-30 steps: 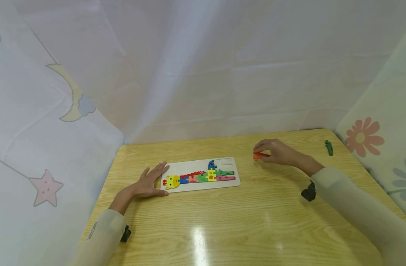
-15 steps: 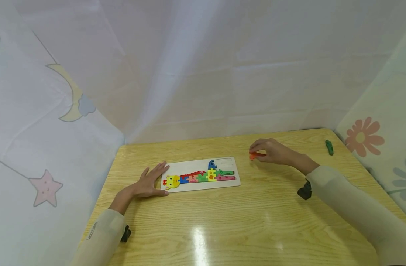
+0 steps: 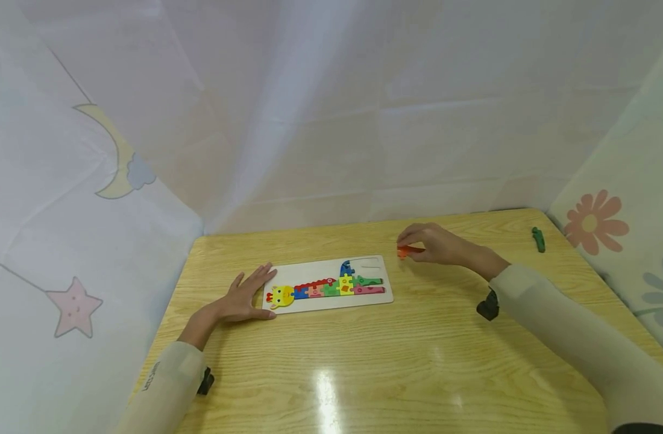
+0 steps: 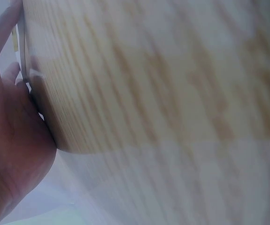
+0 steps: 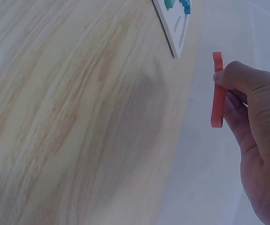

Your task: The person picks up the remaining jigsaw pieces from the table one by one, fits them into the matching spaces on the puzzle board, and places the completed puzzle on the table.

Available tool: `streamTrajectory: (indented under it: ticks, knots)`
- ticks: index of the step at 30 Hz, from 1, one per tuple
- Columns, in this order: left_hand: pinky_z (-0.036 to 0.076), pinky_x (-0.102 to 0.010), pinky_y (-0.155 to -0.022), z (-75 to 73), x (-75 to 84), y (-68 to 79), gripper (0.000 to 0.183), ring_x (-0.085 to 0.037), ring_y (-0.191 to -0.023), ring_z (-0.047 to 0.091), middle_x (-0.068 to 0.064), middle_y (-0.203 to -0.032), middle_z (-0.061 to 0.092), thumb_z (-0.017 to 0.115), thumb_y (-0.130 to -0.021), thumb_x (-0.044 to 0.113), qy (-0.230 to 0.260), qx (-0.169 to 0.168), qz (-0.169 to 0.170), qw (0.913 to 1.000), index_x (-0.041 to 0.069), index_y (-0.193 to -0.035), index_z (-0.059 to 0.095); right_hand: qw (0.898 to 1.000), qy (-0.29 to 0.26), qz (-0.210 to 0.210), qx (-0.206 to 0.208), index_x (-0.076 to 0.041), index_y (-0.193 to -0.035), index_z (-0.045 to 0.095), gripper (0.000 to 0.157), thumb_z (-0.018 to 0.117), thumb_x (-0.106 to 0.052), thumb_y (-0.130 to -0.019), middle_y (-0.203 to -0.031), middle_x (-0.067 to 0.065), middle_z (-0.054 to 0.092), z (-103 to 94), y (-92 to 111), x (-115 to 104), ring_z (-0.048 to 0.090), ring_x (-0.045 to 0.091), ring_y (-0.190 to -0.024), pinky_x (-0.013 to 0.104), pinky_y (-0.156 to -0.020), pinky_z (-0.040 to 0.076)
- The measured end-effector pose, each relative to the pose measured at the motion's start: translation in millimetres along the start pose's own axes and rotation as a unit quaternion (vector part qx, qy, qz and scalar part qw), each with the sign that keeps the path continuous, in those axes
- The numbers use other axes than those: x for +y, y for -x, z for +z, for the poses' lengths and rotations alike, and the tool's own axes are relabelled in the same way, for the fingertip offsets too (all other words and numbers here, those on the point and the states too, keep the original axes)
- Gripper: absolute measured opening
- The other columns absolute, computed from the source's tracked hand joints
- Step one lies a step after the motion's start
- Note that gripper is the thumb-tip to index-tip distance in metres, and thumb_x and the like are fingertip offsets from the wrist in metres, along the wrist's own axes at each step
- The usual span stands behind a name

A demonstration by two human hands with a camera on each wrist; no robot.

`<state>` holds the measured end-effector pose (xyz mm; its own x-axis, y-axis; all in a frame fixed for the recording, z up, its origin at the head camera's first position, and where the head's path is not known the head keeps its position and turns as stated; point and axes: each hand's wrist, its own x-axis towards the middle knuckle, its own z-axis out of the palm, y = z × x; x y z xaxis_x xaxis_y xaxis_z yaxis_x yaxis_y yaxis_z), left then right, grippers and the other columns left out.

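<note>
A white puzzle board [image 3: 310, 269] lies on the table, filled with colourful giraffe pieces: a yellow head [image 3: 282, 296] at the left, a row of body pieces, and green and pink legs at the right. Beside the blue piece [image 3: 346, 269] at its upper right is an outlined vacant slot. My left hand [image 3: 243, 299] rests at the board's left end, fingers spread and relaxed, thumb along the near edge. Off the board's right end, my right hand [image 3: 437, 244] pinches an orange puzzle piece [image 5: 218, 93] between thumb and fingers, above the table.
A green puzzle piece [image 3: 538, 239] lies at the table's far right corner. Printed fabric walls [image 3: 331, 150] stand behind and on both sides of the wooden table [image 3: 396, 361].
My right hand has moved left with the orange puzzle piece, closer to the board's right end. The left hand and the board have stayed in place.
</note>
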<state>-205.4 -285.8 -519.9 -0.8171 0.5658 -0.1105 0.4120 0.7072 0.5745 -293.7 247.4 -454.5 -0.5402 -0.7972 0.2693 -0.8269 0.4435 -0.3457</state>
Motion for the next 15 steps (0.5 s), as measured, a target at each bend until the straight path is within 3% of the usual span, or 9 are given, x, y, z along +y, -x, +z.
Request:
streamTrajectory:
  ticks: [7, 15]
  knots:
    - [-0.007, -0.071, -0.123, -3.5, 2.7, -0.5, 0.111, -0.045, -0.162, 0.006, -0.017, -0.178, 0.009, 0.081, -0.087, 0.056, -0.010, -0.005, -0.010, 0.9999, 0.009, -0.170, 0.022, 1.000, 0.002, -0.025, 0.005, 0.005, -0.112, 0.080, 0.025, 0.082, 0.004, -0.087, -0.115, 0.016, 0.076, 3.9, -9, -1, 0.072, 0.034, -0.108, 0.046, -0.085, 0.063]
    - [-0.008, -0.069, -0.125, -4.6, 4.6, -0.3, 0.109, -0.041, -0.164, 0.005, -0.013, -0.179, 0.006, 0.080, -0.090, 0.054, -0.017, -0.021, -0.030, 0.9992, 0.011, -0.170, 0.020, 1.000, -0.014, -0.005, -0.012, 0.003, -0.114, 0.080, 0.026, 0.082, 0.002, -0.088, -0.118, 0.014, 0.076, 8.3, -18, -7, 0.071, 0.033, -0.112, 0.046, -0.089, 0.063]
